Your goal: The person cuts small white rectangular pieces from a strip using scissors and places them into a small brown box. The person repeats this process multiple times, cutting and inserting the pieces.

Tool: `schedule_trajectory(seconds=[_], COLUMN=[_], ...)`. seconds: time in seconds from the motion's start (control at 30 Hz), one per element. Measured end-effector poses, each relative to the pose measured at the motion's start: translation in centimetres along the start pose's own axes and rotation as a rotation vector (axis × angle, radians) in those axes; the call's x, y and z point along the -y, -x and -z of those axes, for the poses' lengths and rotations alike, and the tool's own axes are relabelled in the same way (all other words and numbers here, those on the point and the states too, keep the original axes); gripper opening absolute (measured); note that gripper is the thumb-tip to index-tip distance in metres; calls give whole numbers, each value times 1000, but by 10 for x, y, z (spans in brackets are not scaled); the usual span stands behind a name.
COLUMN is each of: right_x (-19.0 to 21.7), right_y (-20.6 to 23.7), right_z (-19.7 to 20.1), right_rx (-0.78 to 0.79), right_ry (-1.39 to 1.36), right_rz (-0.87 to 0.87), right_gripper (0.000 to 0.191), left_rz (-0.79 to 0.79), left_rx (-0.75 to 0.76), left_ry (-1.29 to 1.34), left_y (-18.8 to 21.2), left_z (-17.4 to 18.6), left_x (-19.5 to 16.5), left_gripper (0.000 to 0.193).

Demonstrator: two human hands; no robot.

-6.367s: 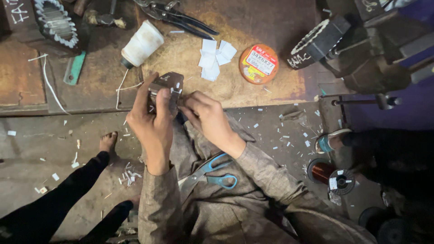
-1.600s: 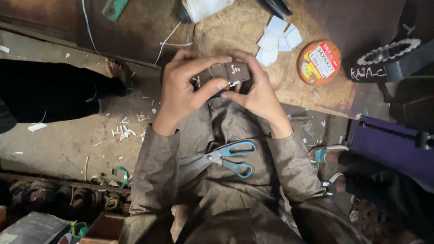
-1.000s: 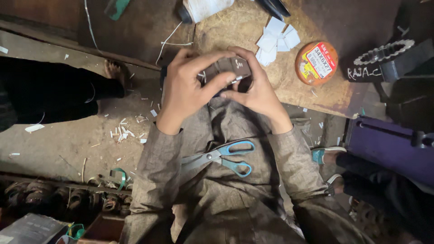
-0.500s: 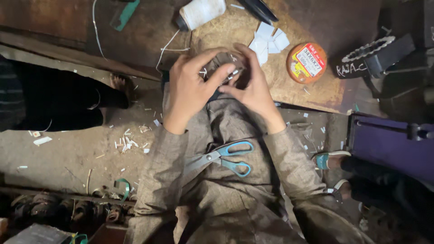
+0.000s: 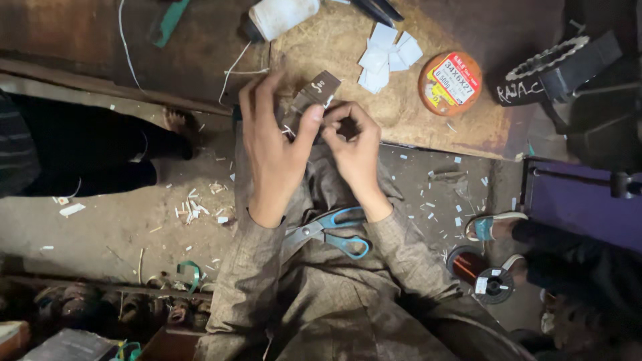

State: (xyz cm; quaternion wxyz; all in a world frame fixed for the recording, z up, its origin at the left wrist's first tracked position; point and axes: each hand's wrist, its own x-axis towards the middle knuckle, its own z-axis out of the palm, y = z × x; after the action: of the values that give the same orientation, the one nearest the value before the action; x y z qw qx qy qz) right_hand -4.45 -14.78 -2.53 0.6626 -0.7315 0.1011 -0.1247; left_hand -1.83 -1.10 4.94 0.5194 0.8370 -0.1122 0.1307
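Note:
My left hand [image 5: 274,147] grips a small dark metal block [image 5: 314,95] with a light mark on its face, thumb pressed on its right side, fingers raised above it. My right hand [image 5: 354,144] is curled beside the block's lower right edge, fingertips pinched at it; whether something thin sits between them I cannot tell. Both hands hover over my lap at the near edge of a low wooden board [image 5: 334,53]. Blue-handled scissors [image 5: 331,230] lie on my lap between my forearms.
On the board lie white paper pieces [image 5: 388,57], a round orange tin [image 5: 450,83] and a white spool [image 5: 284,13] with trailing string. A dark toothed part [image 5: 555,67] sits at right. Another person's legs [image 5: 100,157] are at left, a sandalled foot [image 5: 491,226] and copper wire spool [image 5: 468,264] at right.
The view has shifted slightly. My left fingers have lifted off the block and spread upward, so its marked face shows; my right hand has curled tighter beside it.

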Motion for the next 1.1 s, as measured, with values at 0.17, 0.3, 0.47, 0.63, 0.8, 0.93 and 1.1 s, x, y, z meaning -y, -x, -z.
schedule_trajectory(seconds=[0.17, 0.3, 0.47, 0.63, 0.8, 0.93, 1.1], right_x=[0, -6, -8, -7, -4, 2, 13], right_y=[0, 0, 0, 0, 1, 0, 0], right_z=[-1, 1, 3, 5, 7, 5, 2], right_rx=[28, 25, 20, 45, 75, 47, 8], right_ry=[-132, -75, -57, -69, -164, -91, 133], right_rz=[21, 9, 6, 33, 25, 40, 222], right_gripper=[11, 11, 12, 11, 12, 9, 10], left_rz=[73, 98, 79, 87, 68, 26, 64], left_rx=[66, 107, 110, 118, 113, 87, 108], left_ry=[74, 105, 91, 40, 124, 98, 325], left_y=[5, 8, 8, 2, -2, -14, -17], left_z=[-1, -2, -3, -3, 4, 6, 14], left_x=[10, 12, 9, 6, 8, 23, 40], left_gripper=[70, 74, 76, 70, 61, 44, 40])
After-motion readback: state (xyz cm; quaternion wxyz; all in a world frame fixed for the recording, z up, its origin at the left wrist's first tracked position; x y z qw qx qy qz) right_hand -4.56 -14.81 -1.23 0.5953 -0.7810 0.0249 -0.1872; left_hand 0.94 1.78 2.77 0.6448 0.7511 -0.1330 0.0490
